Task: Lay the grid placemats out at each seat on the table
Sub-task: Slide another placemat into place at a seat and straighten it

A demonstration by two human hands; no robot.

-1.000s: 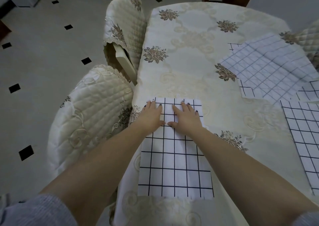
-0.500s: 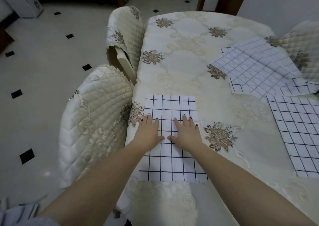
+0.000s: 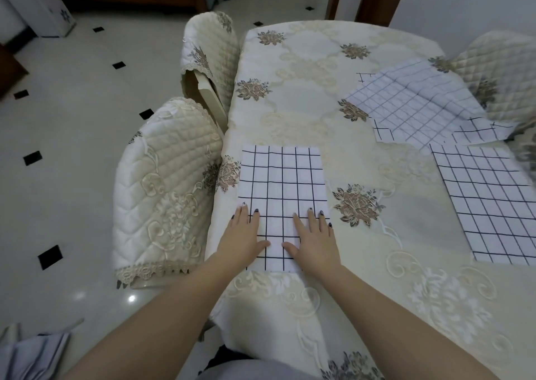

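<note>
Now both hands are lying flat, palms down, on the near end of a grid placemat (image 3: 282, 194). The left hand (image 3: 242, 242) is resting with fingers spread over its left edge, and the right hand (image 3: 314, 242) is pressing its lower right part, fingers spread too. This placemat is sitting at the table (image 3: 304, 113) edge beside a quilted chair (image 3: 165, 182). Another placemat (image 3: 493, 202) is lying to the right, with a rumpled pile of placemats (image 3: 417, 104) beyond it.

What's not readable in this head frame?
- Near edge of the nearest placemat: covered by left hand and right hand.
- Right placemat: cut off by the right edge.
- Far pile of placemats: overlapping, count unclear.
- Right-side chair: mostly out of frame.
</note>
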